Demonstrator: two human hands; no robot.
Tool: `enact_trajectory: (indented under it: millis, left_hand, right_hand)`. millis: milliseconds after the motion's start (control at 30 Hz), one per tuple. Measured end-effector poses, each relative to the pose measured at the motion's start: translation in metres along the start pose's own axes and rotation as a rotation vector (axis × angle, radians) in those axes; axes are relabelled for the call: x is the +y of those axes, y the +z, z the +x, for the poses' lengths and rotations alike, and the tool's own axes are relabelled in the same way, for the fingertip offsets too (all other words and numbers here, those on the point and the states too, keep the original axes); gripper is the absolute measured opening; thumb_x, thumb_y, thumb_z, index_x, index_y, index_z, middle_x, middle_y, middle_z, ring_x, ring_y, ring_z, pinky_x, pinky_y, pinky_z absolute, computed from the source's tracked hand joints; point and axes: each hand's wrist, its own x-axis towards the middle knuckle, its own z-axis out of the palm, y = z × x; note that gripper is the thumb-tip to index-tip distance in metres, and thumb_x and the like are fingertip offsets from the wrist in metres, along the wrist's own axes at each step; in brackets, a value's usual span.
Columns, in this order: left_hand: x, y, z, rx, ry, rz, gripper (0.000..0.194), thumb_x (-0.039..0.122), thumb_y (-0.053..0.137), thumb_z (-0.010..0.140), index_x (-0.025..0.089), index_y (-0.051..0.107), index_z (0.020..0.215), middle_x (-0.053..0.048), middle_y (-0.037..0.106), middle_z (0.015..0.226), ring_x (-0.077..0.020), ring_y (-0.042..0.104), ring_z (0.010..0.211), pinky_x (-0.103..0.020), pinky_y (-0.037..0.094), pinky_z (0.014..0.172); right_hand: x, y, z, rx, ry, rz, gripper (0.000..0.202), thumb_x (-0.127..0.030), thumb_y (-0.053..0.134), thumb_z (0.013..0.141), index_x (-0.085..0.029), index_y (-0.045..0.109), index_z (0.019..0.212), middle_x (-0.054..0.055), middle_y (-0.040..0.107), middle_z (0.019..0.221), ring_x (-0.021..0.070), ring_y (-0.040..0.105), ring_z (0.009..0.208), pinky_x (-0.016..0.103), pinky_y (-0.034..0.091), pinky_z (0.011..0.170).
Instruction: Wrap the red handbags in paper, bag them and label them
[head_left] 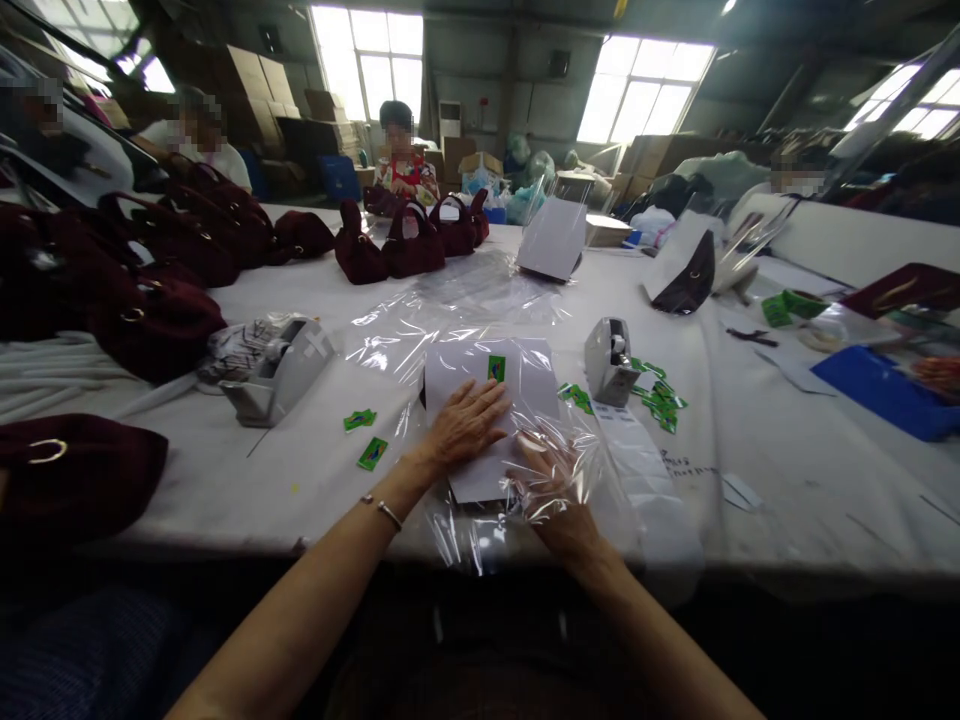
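Observation:
A white sheet [469, 465] lies near the table's front edge in clear plastic film [607, 490], with a dark item partly showing beneath it. One green label [496, 368] is on its upper part. My left hand [466, 425] rests on the sheet just below that label, fingers stretched out and nothing gripped. Under a loose layer of the shiny film is my right hand [551, 470], at the sheet's right edge; glare blurs its fingers, which look spread. Loose green labels [372, 453] lie to the left, more [664, 405] to the right.
Tape dispensers stand left [277, 375] and right [611, 362] of the sheet. Dark red bags [154, 320] crowd the left side. Wrapped bags [553, 240] stand farther back. A blue tray [889, 390] is at the right. A person [405, 170] sits across the table.

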Motion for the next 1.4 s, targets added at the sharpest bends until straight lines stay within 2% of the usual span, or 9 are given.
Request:
enact_trajectory:
  millis: [167,300,400,500,633,733,867,1000,1400]
  left_hand:
    - [0.007,0.004,-0.007,-0.087,0.016,0.093,0.059,0.054,0.042,0.100,0.014,0.044,0.144,-0.014,0.039,0.157,-0.0269,0.030,0.148,-0.047,0.014,0.124]
    - [0.012,0.003,-0.008,-0.111,0.008,0.118,0.060,0.053,0.044,0.099,0.014,0.042,0.145,-0.014,0.037,0.157,-0.0268,0.027,0.149,-0.046,0.012,0.124]
    - [0.014,0.004,-0.008,-0.113,0.000,0.109,0.062,0.053,0.047,0.099,0.013,0.040,0.146,-0.014,0.036,0.158,-0.0278,0.025,0.150,-0.048,0.013,0.125]
    - [0.016,0.005,-0.007,-0.084,-0.028,0.045,0.058,0.045,0.049,0.099,0.011,0.040,0.146,-0.015,0.039,0.156,-0.0273,0.028,0.149,-0.049,0.015,0.125]
    - [0.015,-0.010,-0.008,-0.029,-0.043,-0.181,0.034,0.020,0.040,0.100,0.015,0.054,0.131,-0.012,0.052,0.146,-0.0205,0.041,0.143,-0.046,0.024,0.123]
    - [0.008,-0.032,-0.015,0.210,-0.190,-0.361,0.026,0.018,0.039,0.100,0.019,0.060,0.115,-0.010,0.057,0.139,-0.0169,0.051,0.134,-0.040,0.038,0.117]
    - [-0.003,-0.048,-0.036,0.569,-0.792,-0.453,0.047,0.029,0.067,0.086,0.018,0.050,0.129,-0.017,0.046,0.148,-0.0302,0.038,0.143,-0.053,0.037,0.116]
    - [0.004,-0.040,-0.054,0.266,-1.218,-1.226,0.062,0.036,0.078,0.075,0.013,0.050,0.126,-0.019,0.064,0.124,-0.0327,0.065,0.109,-0.048,0.058,0.087]
    - [0.083,-0.014,-0.015,0.329,-1.236,-1.691,0.066,0.048,0.087,0.066,0.018,0.055,0.116,-0.013,0.061,0.121,-0.0275,0.065,0.105,-0.032,0.063,0.064]
  right_hand:
    - [0.029,-0.091,-0.083,-0.288,0.237,0.061,0.031,-0.038,0.057,0.093,-0.022,0.075,0.112,0.009,0.072,0.120,0.0326,0.065,0.117,0.048,0.055,0.099]
    - [0.008,-0.143,-0.049,-0.270,0.446,0.209,0.027,-0.048,0.062,0.090,-0.026,0.079,0.089,0.002,0.078,0.088,0.0239,0.075,0.080,0.030,0.061,0.071]
    - [-0.019,-0.124,0.013,-0.059,0.345,0.357,0.026,-0.042,0.060,0.092,-0.025,0.077,0.103,0.005,0.076,0.108,0.0243,0.071,0.101,0.035,0.056,0.093]
    - [-0.032,-0.058,0.053,0.028,0.224,0.479,0.038,-0.033,0.047,0.097,-0.020,0.065,0.129,0.010,0.063,0.136,0.0235,0.057,0.128,0.042,0.043,0.112]
    - [-0.025,0.026,0.047,0.041,0.162,0.430,0.053,-0.027,0.039,0.099,-0.017,0.040,0.151,0.013,0.042,0.155,0.0245,0.039,0.143,0.050,0.034,0.119]
    - [-0.015,0.048,0.031,0.036,0.117,0.295,0.058,-0.030,0.039,0.100,-0.017,0.030,0.156,0.015,0.031,0.160,0.0272,0.028,0.149,0.055,0.029,0.120]
    - [-0.013,0.047,0.026,-0.017,0.053,0.179,0.058,-0.030,0.037,0.102,-0.018,0.026,0.157,0.014,0.025,0.163,0.0280,0.019,0.152,0.058,0.025,0.121]
    - [-0.011,0.045,0.030,-0.044,0.026,0.157,0.058,-0.028,0.038,0.101,-0.016,0.027,0.157,0.015,0.025,0.163,0.0277,0.019,0.152,0.056,0.025,0.121]
    - [0.071,-0.037,0.089,-0.417,0.048,0.240,0.047,-0.044,0.055,0.094,-0.028,0.057,0.138,0.007,0.049,0.151,0.0290,0.047,0.138,0.054,0.037,0.116]
